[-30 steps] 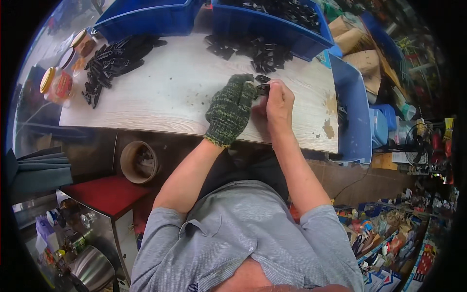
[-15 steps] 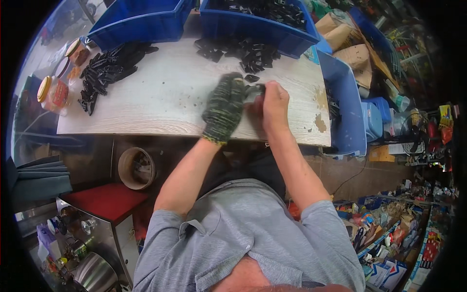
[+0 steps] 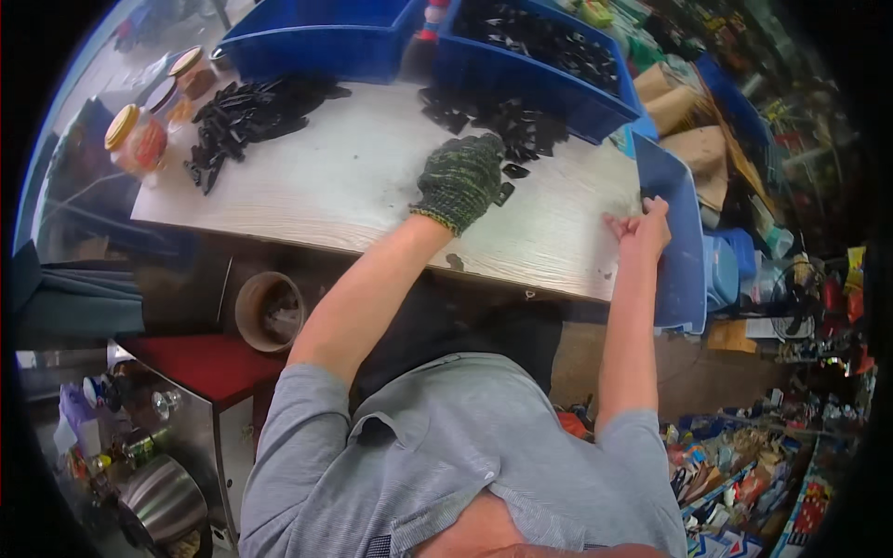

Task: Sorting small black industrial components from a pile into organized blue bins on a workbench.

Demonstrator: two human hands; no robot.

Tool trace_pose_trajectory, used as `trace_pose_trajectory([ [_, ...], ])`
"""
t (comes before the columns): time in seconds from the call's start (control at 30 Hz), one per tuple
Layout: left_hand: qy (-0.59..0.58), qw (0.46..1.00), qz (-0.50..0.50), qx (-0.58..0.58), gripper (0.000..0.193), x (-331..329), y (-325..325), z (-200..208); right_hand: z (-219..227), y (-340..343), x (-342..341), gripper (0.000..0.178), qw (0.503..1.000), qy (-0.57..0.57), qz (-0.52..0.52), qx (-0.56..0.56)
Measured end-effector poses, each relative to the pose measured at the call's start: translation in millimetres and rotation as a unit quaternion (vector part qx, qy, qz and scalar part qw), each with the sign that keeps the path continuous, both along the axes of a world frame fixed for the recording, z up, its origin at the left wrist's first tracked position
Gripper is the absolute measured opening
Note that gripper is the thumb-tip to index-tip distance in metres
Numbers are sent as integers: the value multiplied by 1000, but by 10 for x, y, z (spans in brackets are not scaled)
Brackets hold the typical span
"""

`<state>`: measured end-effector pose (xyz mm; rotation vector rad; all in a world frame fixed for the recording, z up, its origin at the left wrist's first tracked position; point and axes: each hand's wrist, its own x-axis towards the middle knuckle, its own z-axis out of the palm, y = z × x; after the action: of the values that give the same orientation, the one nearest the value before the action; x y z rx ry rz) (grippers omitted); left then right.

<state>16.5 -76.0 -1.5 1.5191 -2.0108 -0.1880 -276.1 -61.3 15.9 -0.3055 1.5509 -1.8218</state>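
Observation:
My left hand (image 3: pixel 462 179), in a dark green-and-black knit glove, is closed over the middle of the table. A small black plastic part (image 3: pixel 505 192) shows at its right edge, by the thumb side; the fingers' undersides are hidden. Another black part (image 3: pixel 515 171) lies on the tabletop just beyond it. Past that spreads a loose pile of similar black parts (image 3: pixel 521 130). My bare right hand (image 3: pixel 644 229) is over the table's right end, at the side of a light blue bin (image 3: pixel 684 237). Its thumb stands apart from the fingers, and I see nothing held.
Two deep blue crates stand along the far edge: the left crate (image 3: pixel 321 51) and the right crate (image 3: pixel 539 65), which holds many black parts. A heap of longer black pieces (image 3: pixel 246 121) lies at left beside lidded jars (image 3: pixel 139 139). Below the table sits a round bucket (image 3: pixel 270 312).
My right hand has moved away from the left hand, rightward to the light blue bin. The gloved left hand now curls near the pile. The whole view has shifted and tilted slightly.

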Motion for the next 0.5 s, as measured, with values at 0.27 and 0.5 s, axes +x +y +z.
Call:
trace_pose_trajectory([
  [0.27, 388, 919, -63, 26, 34, -87, 304, -15, 40, 267, 1130, 35, 912, 54, 404, 46],
  [0.5, 221, 969, -100, -35, 42, -201, 359, -148, 24, 392, 1390, 34, 887, 135, 440, 27],
])
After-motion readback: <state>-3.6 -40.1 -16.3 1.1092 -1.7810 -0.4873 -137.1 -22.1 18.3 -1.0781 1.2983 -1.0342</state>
